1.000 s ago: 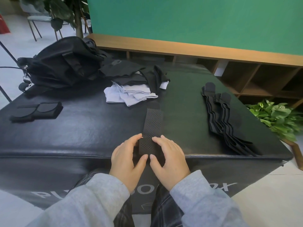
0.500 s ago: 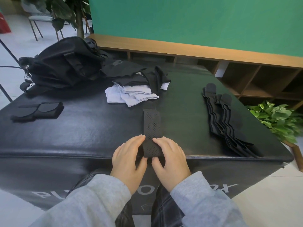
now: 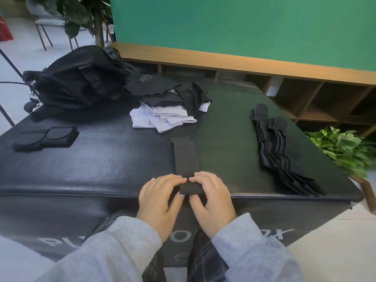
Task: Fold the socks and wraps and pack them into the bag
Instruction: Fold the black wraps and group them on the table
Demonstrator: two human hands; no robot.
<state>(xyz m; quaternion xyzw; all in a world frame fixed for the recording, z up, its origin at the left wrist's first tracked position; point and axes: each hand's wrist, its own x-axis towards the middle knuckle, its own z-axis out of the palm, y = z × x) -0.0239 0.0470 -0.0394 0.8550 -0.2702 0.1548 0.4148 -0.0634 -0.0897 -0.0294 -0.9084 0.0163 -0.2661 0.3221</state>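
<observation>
A black perforated wrap [image 3: 184,155] lies stretched away from me on the black padded box [image 3: 101,163]. Its near end is rolled up at the box's front edge. My left hand [image 3: 160,198] and my right hand [image 3: 209,198] both grip that roll, fingers curled over it and thumbs under. Several flat black wraps [image 3: 278,147] lie stacked to the right. A pile of white and black socks [image 3: 164,112] sits beyond the wrap. The black bag [image 3: 77,80] rests at the far left corner.
A folded black wrap [image 3: 46,137] lies near the left edge. A wooden shelf unit [image 3: 305,94] runs behind the box, below a green wall. A leafy plant [image 3: 345,147] stands on the floor at right. Chairs and a tall plant stand far left.
Both hands have rolled the wrap's near end further away from me. The roll has grown thicker and the flat stretch of wrap is shorter.
</observation>
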